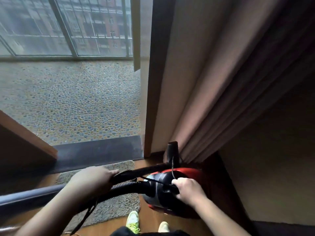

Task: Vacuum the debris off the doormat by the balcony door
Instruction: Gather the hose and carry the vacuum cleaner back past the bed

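Note:
A grey shaggy doormat (pixel 119 206) lies on the wooden floor just inside the dark threshold (pixel 100 150) of the balcony door. A red and black canister vacuum (pixel 163 183) hangs above the mat's right edge. My right hand (pixel 187 189) grips its top handle together with a thin black cord. My left hand (pixel 92 181) is closed around the black wand near its handle end, where the ribbed hose (pixel 126 185) joins. The wand runs right to an upright black nozzle piece (pixel 173 150) by the curtain. Debris on the mat is too blurred to make out.
A pink-brown curtain (pixel 221 99) hangs close on the right. The open wooden door leaf (pixel 25 140) stands on the left. Beyond the threshold lies a pebble-patterned balcony floor (pixel 71 99) with glazed railing. My feet in light shoes (pixel 134 222) stand at the mat's near edge.

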Tool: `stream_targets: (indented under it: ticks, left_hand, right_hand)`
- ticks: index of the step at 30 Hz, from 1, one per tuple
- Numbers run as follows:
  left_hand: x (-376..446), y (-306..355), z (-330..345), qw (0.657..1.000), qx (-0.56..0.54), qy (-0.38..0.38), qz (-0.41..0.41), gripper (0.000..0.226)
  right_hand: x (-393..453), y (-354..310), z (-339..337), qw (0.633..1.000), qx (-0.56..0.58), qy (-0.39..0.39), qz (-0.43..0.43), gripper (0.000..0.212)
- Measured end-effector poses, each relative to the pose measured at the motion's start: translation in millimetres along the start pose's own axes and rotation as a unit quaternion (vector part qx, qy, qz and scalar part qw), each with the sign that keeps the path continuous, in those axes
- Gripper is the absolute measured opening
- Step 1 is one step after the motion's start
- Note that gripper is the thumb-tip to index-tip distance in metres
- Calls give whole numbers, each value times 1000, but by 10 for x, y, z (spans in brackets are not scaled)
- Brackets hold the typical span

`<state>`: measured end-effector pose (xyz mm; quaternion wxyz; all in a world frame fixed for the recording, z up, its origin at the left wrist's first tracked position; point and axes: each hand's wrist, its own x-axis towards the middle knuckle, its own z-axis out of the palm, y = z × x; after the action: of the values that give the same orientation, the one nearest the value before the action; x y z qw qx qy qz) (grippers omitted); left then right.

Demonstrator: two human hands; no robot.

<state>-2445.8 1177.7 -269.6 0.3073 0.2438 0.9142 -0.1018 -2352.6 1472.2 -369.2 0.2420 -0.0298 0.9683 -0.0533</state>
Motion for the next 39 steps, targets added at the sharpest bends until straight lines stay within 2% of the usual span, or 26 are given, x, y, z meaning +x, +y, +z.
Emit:
stream_targets:
  ticks: [2, 3, 6, 13, 19, 27, 33, 39]
  left_hand:
    - [-57, 12, -30, 1000, 9, 15, 10, 49]
    - [-97, 24, -64, 999, 27, 28, -2, 47]
    - [-239, 96, -39, 998, -9, 42, -43, 46]
    - [-600, 199, 229, 990, -54, 9, -129, 28]
    - [-1127, 260, 633, 973, -109, 2, -202, 33]
    - [-1912, 67, 1187, 932, -161, 7, -324, 24]
    - [-2579, -327, 1841, 879, -259, -2, -401, 25]
    - [-3220, -704, 2426, 834, -314, 1, -454, 25]
  right_hand:
    - [70, -10, -74, 1000, -6, 12, -22, 30]
    - [99, -18, -106, 999, -10, 15, -37, 30]
    - [145, -63, -167, 997, -20, 22, -77, 29]
    - [195, -256, -225, 981, -52, 31, -184, 28]
    - [201, -633, -186, 959, -62, 21, -277, 26]
    - [201, -1617, -108, 913, -102, -12, -395, 28]
    - [102, -2692, 52, 866, -154, -21, -475, 31]
    - [7, -3740, 205, 835, -200, -34, -511, 31]
